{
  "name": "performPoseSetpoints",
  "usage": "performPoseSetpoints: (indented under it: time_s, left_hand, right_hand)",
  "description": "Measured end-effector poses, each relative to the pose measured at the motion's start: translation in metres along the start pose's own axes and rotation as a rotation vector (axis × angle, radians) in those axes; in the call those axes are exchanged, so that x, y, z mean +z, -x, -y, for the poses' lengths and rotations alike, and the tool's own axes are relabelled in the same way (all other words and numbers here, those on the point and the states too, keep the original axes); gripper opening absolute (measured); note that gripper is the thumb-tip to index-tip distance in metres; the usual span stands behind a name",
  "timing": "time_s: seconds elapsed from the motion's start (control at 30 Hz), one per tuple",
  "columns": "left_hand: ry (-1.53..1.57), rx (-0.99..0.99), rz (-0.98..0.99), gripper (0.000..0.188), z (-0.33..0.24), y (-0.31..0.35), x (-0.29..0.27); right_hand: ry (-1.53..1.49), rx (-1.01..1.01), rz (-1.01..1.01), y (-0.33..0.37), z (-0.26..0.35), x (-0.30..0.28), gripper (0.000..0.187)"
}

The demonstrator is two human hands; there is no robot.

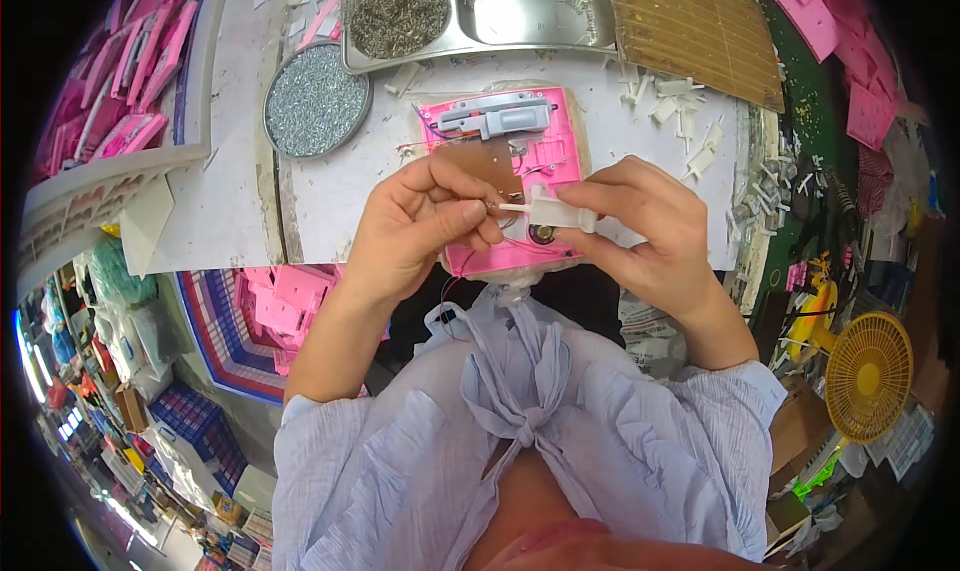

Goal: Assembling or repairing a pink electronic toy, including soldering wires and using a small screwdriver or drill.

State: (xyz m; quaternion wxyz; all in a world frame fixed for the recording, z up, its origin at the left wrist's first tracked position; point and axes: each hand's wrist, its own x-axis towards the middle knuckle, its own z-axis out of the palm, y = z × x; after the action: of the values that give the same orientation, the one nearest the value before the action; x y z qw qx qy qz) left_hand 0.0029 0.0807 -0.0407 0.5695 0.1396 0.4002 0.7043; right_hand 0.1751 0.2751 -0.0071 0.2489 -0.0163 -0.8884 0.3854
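My right hand [640, 216] pinches a white plastic plunger-like part [562, 213] by its wide end, its thin stem pointing left. At the stem's tip, the thumb and fingertips of my left hand [430, 216] are closed on a small dark metal piece that looks like a spring [490, 205]. Both hands are above an opened pink plastic housing [552, 153], which lies on the table with thin wires, a brown board [480, 161] and a grey mechanism [510, 118] inside. My fingers hide part of the housing.
A steel tray [480, 46] with a heap of small metal pieces stands at the back. A round dish of screws [318, 99] is left of the housing. White plastic parts [685, 111] lie scattered at right, by a brown slatted board [695, 31]. Pink parts fill a bin [230, 336] below left.
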Motion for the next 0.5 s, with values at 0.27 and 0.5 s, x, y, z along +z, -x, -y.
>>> performPoseSetpoints:
  time_s: [0.27,0.5]
  left_hand:
    - [-0.792,0.105,-0.084,0.026,0.018,0.023,0.023]
    - [-1.362,0.34,0.023,0.022,0.001,-0.035,0.027]
  right_hand:
    - [0.062,-0.06,0.128,0.018,0.006,0.006,0.044]
    - [-0.397,0.432,0.062,0.067,-0.013,-0.027,0.037]
